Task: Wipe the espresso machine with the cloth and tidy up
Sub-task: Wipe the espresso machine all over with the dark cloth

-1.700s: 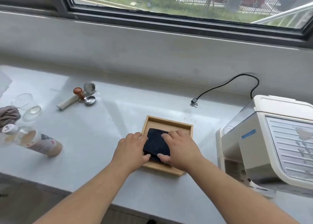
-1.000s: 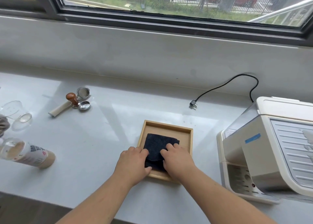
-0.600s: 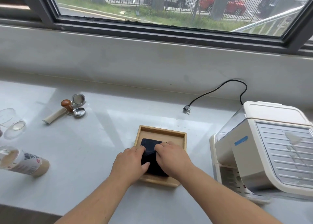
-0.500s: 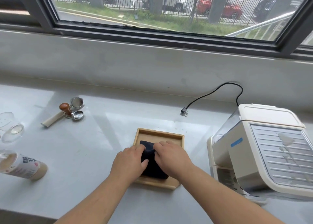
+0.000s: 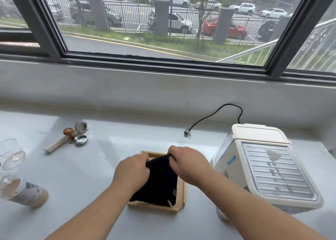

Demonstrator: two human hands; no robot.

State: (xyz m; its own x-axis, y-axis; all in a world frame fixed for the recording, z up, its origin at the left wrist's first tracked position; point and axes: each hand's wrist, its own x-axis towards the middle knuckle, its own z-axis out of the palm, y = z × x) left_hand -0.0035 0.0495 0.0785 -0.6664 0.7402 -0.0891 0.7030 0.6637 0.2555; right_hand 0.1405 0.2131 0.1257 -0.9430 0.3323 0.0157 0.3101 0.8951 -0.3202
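We observe both hands at the centre of the pale grey surface (image 5: pixel 87 170), working over a shallow wooden tray (image 5: pixel 181 194). The left hand (image 5: pixel 131 169) is closed on the upper left corner of a dark cloth (image 5: pixel 160 181), with the fingers curled around the fabric. The right hand (image 5: pixel 189 162) is closed on the upper right corner in the same manner. The top edge of the cloth is drawn up between the two hands, and the rest hangs down over the tray, covering most of its floor. We cannot tell whether the lower edge of the cloth touches the tray.

The espresso machine (image 5: pixel 261 163) stands just beside the tray on the right side. Its body is cream, its ribbed metal top panel carries pale smears, and a strip of blue tape is fixed to its left face. Its black power cord (image 5: pixel 214 114) lies unplugged on the surface behind it, with the plug (image 5: pixel 187 132) near the back wall.

At the left rear we note a tamper (image 5: pixel 69 133) with a brown knob, a cream-handled tool (image 5: pixel 54 146) and two small metal filter baskets (image 5: pixel 81 140), grouped closely together. At the far left edge, a clear glass (image 5: pixel 11 152) lies on its side, and a bottle (image 5: pixel 23 192) of beige liquid lies nearer the front.
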